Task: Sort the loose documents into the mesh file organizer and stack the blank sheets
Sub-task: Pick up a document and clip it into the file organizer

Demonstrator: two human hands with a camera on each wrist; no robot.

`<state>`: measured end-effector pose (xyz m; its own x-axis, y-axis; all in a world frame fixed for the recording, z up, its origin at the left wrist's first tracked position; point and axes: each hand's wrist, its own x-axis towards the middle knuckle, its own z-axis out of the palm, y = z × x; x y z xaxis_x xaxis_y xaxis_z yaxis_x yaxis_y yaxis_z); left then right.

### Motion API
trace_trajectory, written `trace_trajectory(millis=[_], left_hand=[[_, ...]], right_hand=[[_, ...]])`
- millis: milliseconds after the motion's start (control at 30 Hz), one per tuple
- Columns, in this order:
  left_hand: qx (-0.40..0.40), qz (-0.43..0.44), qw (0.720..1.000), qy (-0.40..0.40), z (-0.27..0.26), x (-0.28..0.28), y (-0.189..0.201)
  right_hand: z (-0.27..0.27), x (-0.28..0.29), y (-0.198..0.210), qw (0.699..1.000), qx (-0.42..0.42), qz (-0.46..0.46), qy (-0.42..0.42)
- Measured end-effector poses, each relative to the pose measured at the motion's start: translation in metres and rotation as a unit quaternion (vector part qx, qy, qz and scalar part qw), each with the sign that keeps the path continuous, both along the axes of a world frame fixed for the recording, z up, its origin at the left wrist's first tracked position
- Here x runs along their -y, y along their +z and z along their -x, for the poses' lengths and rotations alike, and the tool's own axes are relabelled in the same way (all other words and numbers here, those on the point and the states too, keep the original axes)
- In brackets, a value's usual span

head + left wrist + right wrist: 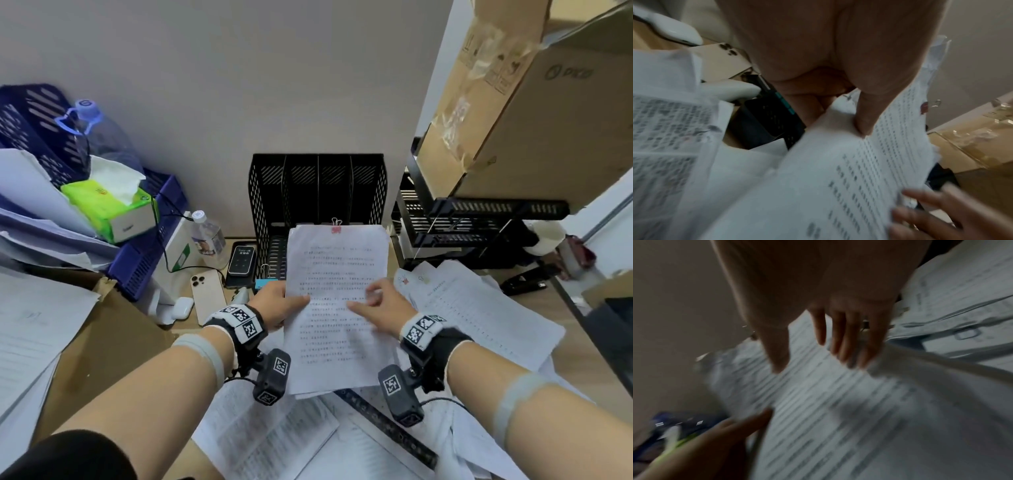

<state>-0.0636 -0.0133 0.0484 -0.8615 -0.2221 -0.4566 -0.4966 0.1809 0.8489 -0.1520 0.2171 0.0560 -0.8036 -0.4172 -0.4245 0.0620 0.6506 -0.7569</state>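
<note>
Between thumb and fingers (813,107) of the left hand (274,306): the clipped document (337,308).

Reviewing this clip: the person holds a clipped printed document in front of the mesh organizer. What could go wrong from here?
1. Only the left hand pinches the clipped document at one edge; the right hand rests open on the page, so the sheets could sag or slip.
2. The pink binder clip on top might snag a divider of the mesh file organizer.
3. Loose papers underneath could get dragged along.
</note>
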Motion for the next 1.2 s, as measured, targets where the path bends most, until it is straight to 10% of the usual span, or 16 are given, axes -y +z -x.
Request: trace_trajectory(millis=[100,267,500,900,1200], left_hand=[[-0.059,0.047,0.996,-0.039,0.008,-0.006,0.016],[-0.122,0.025,0.986,-0.113,0.011,-0.017,0.03],[-0.102,-0.008,0.978,-0.183,0.012,-0.003,0.025],[-0.186,-0.073,0.972,-0.125,0.045,-0.023,0.025],[-0.162,0.13,0.978,0.022,0.114,-0.026,0.013]], right_hand=[[-0.006,0.038,0.025,0.995,0.05,-0.031,0.086],[-0.008,0.075,0.061,0.991,0.117,0.067,-0.018],[0.008,0.074,0.098,0.999,-0.041,-0.025,-0.009],[0.049,0.072,0.155,0.994,-0.08,0.062,-0.036],[0.099,0.089,0.131,0.983,-0.171,0.058,-0.024]])
